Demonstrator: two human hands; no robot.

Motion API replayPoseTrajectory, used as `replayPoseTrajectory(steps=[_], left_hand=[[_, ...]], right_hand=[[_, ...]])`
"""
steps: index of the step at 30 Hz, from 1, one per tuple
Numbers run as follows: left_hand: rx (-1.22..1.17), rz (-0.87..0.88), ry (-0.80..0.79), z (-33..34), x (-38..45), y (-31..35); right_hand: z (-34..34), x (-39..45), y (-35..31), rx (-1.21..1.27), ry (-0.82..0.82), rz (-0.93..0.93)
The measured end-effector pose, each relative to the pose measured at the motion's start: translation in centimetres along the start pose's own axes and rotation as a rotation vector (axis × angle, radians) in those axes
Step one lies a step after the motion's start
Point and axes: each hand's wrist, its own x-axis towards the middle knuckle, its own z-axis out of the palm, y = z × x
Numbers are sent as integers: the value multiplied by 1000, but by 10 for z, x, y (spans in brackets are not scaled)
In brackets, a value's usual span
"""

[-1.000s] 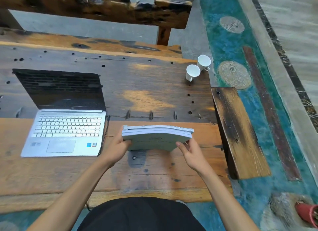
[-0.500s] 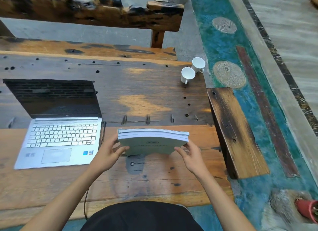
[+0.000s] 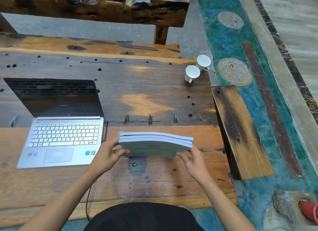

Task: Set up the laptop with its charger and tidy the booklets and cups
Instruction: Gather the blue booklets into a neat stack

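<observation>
A stack of pale green booklets (image 3: 154,144) stands tilted on its lower edge on the wooden table (image 3: 146,96), right of the laptop. My left hand (image 3: 107,155) grips the stack's left end and my right hand (image 3: 192,160) holds its right lower corner. The silver laptop (image 3: 63,136) lies open at the left with a dark screen. A dark charger cable (image 3: 89,196) runs from the laptop's right side down over the table's near edge. Two white cups (image 3: 192,73) (image 3: 203,62) stand side by side at the table's far right corner.
A dark wooden bench (image 3: 240,131) juts out at the table's right side. A rough wooden backrest (image 3: 103,9) runs across the far side. The floor to the right is teal with round stone inlays (image 3: 234,71). A red object (image 3: 309,211) lies at the lower right.
The view has shifted slightly. The booklets stay upright between both hands in nearly the same spot; my fingers have shifted a little along the ends.
</observation>
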Motion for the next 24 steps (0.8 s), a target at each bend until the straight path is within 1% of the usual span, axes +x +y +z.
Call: replayPoseTrajectory(steps=[3, 7, 9, 14, 17, 21, 24], left_hand=[[-3, -7, 14, 2, -2, -5], [18, -44, -5, 6, -4, -16], [17, -31, -14, 6, -2, -20], [-195, -108, -60, -1, 15, -16], [-195, -153, -53, -2, 35, -11], [-187, -303, -102, 7, 58, -20], [-204, -445, -101, 18, 75, -35]], right_hand=[[0, -1, 3, 14, -10, 8], [0, 0, 8, 15, -52, 47], [-3, 4, 9, 22, -83, 78], [-19, 24, 4, 46, -150, 104], [-24, 38, 1, 104, -154, 163], [-15, 65, 11, 105, -177, 254], [2, 88, 28, 82, -204, 373]])
